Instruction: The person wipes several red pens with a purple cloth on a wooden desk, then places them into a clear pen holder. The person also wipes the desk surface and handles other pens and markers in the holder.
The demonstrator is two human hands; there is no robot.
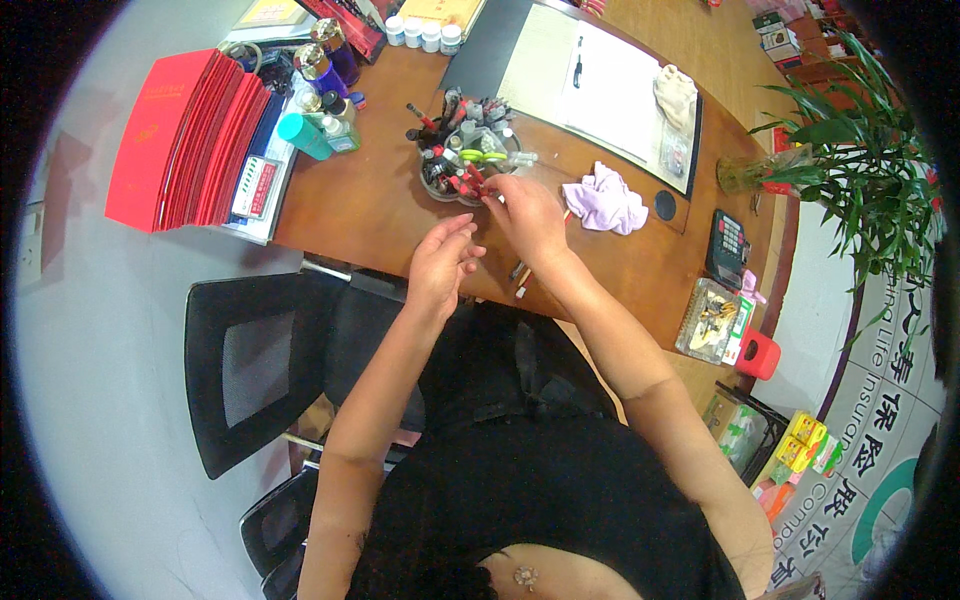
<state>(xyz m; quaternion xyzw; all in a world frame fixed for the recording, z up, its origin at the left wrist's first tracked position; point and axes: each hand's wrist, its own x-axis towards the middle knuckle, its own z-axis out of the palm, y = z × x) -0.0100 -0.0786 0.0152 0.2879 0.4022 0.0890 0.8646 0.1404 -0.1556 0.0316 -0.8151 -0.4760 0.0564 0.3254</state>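
A round, divided desk organizer stands on the wooden desk, packed with pens, markers and other small items. Green-handled scissors stick up from its middle. The fingertips of my right hand are pinched together at its near rim, touching red pieces; whether they grip one is hard to see. Just in front of the organizer, my left hand hovers palm inward with fingers apart, holding nothing. A few pens lie on the desk, partly hidden under my right forearm. A crumpled lilac cloth lies right of that hand.
Red folders are stacked at the left, beside bottles. A desk pad with paper and a black pen lies behind. Rightward are a calculator, a clear box and a plant. A black chair stands at left.
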